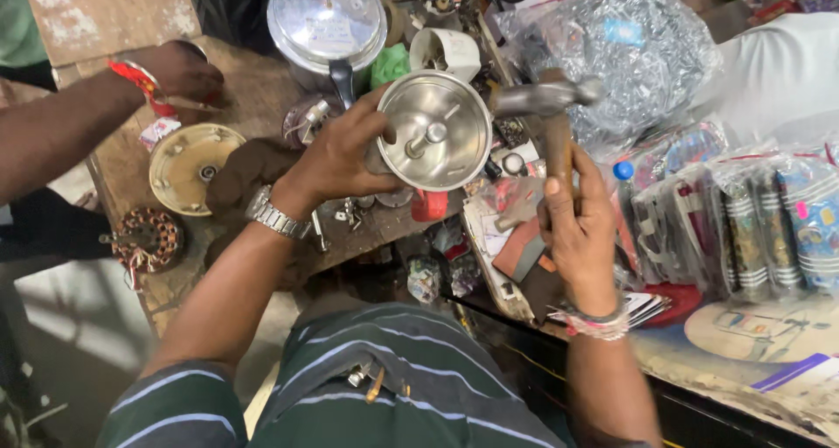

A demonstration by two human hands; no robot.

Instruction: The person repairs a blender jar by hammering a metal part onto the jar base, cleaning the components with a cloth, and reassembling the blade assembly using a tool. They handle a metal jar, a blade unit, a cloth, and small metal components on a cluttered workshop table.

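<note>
**Holding a steel jar and a hammer over a crowded bench**

Looking down past our striped green shirt (376, 387), we cannot make out the small metal bits on its front. Our left hand (336, 159), with a metal watch (273, 214) at the wrist, is clenched around the rim of a steel jar (434, 131) turned on its side above the bench, its mouth toward us; inside we see only a short central spindle. Our right hand (578, 229) grasps the wooden handle of a hammer (552, 116), whose blurred metal head sits just beside the jar's right edge; whether they touch we cannot tell.

Beneath the jar, the wooden bench (253, 90) is heaped with small parts too jumbled to name. A round cream disc (188, 166) and a copper-wound motor coil (147, 236) lie to the left. Striped packets in clear wrap (752, 221) sit to the right, cut off by the frame.

Farther off, another person's hand (179, 70) rests on the bench, the arm running out of view. A lidded pressure cooker (325, 24) and a crinkled plastic bag (634, 50) stand beyond.
</note>
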